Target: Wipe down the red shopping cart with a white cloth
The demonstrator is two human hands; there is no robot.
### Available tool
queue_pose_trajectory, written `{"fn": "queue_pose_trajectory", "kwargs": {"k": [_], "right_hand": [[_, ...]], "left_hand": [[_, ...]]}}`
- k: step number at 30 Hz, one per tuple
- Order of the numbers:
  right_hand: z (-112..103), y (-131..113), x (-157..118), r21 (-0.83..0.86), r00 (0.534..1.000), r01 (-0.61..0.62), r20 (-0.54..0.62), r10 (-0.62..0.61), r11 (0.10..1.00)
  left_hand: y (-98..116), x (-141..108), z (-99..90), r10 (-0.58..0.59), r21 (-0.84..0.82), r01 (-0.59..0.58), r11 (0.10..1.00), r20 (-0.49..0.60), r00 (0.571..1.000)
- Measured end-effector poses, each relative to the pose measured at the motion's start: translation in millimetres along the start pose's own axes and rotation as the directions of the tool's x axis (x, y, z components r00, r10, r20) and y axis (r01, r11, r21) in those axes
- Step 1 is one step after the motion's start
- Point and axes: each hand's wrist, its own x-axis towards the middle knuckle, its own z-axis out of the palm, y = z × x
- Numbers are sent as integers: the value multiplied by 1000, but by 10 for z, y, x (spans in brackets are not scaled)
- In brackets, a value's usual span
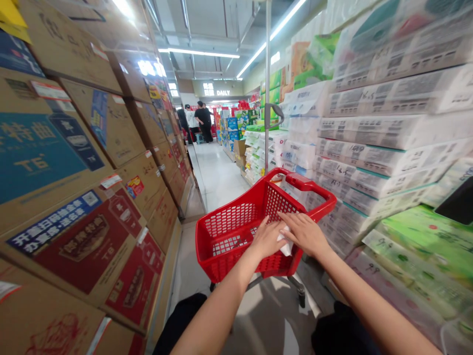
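Note:
A red shopping cart (236, 219) with a perforated basket stands in front of me, its handle toward the right. Over the basket's near side is my left hand (269, 235), palm down, its fingers together and close to my right hand. My right hand (301, 230) reaches in from the right, fingers stretched forward. A crumpled white tissue (286, 245) sticks out below and between the two hands. Which hand grips it is hard to tell, since the fingers cover its upper part.
Stacked cartons (81, 236) line the left side. Packs of tissue paper (369, 133) are piled high on the right. A metal pole (267, 88) rises behind the cart. Several people (203, 121) stand farther down the aisle (218, 170).

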Motion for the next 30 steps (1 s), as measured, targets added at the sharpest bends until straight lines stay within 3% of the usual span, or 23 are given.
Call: {"fn": "queue_pose_trajectory", "kwargs": {"k": [4,8,13,16,19,23,25,27,30], "right_hand": [[48,243,-19,-83,998,37,45,-33,996],[14,336,49,-72,994,70,84,-64,995],[21,-8,208,5,997,79,-2,-79,997],[107,-151,246,5,995,92,39,-93,996],[142,79,171,-87,991,127,57,-122,988],[53,695,-26,-187,994,83,-60,-96,979],[35,860,-100,-191,993,36,-101,-56,981],[90,815,-131,-175,992,-22,-129,-1,984],[283,430,-97,-130,988,-46,-150,26,990]], "left_hand": [[-299,-429,-170,-88,144,92,985,-36,996],[-472,-707,-264,-151,325,117,938,82,985],[-453,-651,-219,-169,378,102,920,149,974],[-444,-610,-204,-173,390,99,915,158,972],[-470,-616,-220,-171,399,88,913,177,969],[-510,-619,-230,-173,411,80,908,195,966],[-517,-597,-218,-176,414,81,907,197,965],[-517,-562,-202,-178,415,83,906,197,964],[-514,-503,-186,-177,414,80,907,200,964]]}}
